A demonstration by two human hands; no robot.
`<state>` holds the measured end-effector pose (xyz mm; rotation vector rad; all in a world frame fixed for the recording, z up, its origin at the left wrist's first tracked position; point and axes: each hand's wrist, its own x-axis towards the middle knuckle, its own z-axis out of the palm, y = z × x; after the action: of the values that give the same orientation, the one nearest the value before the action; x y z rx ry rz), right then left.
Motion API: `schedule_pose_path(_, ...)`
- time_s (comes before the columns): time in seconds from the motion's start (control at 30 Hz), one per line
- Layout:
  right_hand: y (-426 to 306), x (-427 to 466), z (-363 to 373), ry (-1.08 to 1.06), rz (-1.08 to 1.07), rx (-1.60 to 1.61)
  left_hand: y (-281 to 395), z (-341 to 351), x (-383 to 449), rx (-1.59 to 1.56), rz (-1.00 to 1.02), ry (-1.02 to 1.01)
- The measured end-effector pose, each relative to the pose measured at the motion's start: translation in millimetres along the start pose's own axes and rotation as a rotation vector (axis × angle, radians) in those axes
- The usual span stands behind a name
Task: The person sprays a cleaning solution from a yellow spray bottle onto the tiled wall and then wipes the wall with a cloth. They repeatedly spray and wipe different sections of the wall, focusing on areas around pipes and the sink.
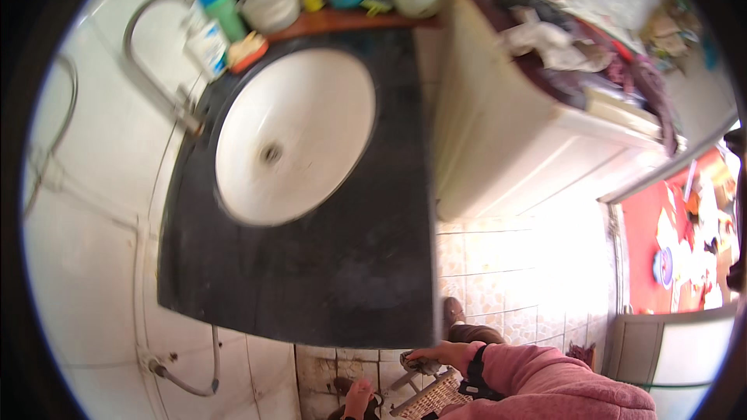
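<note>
At the bottom of the head view my right hand point(435, 354), below a pink sleeve with a black strap, holds a crumpled grey-brown cloth point(421, 364) just beyond the front edge of the black countertop point(350, 280). My left hand point(359, 394) is lower and further left, blurred, above the floor; whether it holds anything is unclear. Between and below the hands stands a small woven seat or basket point(435, 399), partly hidden by the right arm. A white oval basin point(303, 134) is set in the countertop, with a curved metal faucet point(187, 116) at its left.
Bottles point(209, 46), a soap dish point(248, 55), a whitish tub point(271, 6) and a bowl of utensils point(420, 3) line the counter's back. A white washing machine point(502, 105) with cloths on top stands at right, near a doorway. A hose point(216, 361) hangs below the counter.
</note>
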<state>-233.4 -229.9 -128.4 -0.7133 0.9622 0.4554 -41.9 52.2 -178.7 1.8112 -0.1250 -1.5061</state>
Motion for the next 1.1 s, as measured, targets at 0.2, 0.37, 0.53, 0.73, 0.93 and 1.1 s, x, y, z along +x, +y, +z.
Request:
schedule_pose_path(0.2, -1.0, -133.3, -73.7, 0.135, -0.199, 0.310, 92.9, -13.1, -64.0, 0.260, -0.334, 0.071)
schedule_pose_path(0.37, -23.6, -261.7, -112.6, 0.110, -0.343, 0.407, 150.6, -33.5, -90.9, 0.321, -0.159, -0.006)
schedule_pose_path(0.53, -56.4, -396.7, -156.0, 0.105, -0.499, 0.519, 196.4, -30.6, -145.1, 1.060, 0.290, -0.222)
schedule_pose_path(0.73, -126.6, -587.2, -260.6, 0.583, -1.020, 0.441, 242.4, 29.4, -149.5, 0.954, -0.030, -0.123)
schedule_pose_path(0.93, -260.6, -700.2, -438.0, 1.739, -1.181, -0.093, 280.0, 114.1, -113.2, 0.754, -0.156, -0.048)
schedule_pose_path(1.1, -341.7, -704.1, -552.3, 1.907, -0.810, -0.349, 296.8, 156.8, -99.7, 0.704, -0.169, -0.059)
